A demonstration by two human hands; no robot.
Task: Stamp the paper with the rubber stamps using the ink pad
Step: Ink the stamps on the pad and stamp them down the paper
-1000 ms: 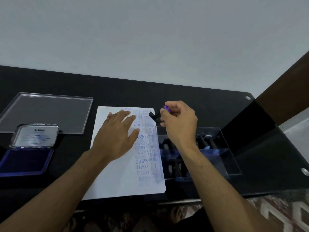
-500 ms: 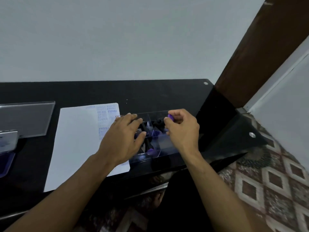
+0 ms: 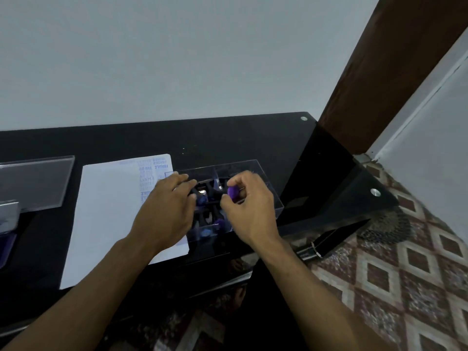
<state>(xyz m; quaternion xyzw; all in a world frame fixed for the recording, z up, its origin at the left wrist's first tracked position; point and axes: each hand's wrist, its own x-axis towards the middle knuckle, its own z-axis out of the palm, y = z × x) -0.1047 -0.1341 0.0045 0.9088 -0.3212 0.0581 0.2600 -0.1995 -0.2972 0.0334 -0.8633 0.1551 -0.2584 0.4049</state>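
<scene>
The right hand (image 3: 249, 209) hung over the clear plastic compartmented box (image 3: 268, 196) with its fingertips curled round the purple knob of a small black-bodied rubber stamp (image 3: 232, 191). The knob showed between thumb and forefinger; the stamp's body was mostly hidden, so I could not tell which way its long axis ran or where its printing face pointed. The left hand (image 3: 168, 211) lay just beside it at the box's left edge, fingers reaching into the near-left compartments among other black stamps with blue and purple knobs (image 3: 202, 198); whether it gripped one was hidden.

The white sheet of paper (image 3: 109, 214), blue impressions crowded along its right margin, lay to the left of both hands, touching the box, its long axis running away from the person. The left hand was the nearer to it. The blue ink pad in its open tin (image 3: 7, 239) sat farther left, at the frame's edge, beside a clear plastic lid (image 3: 38, 181) on the black glass table (image 3: 228, 138). Any inking would likely mean a long reach leftward across the paper.
</scene>
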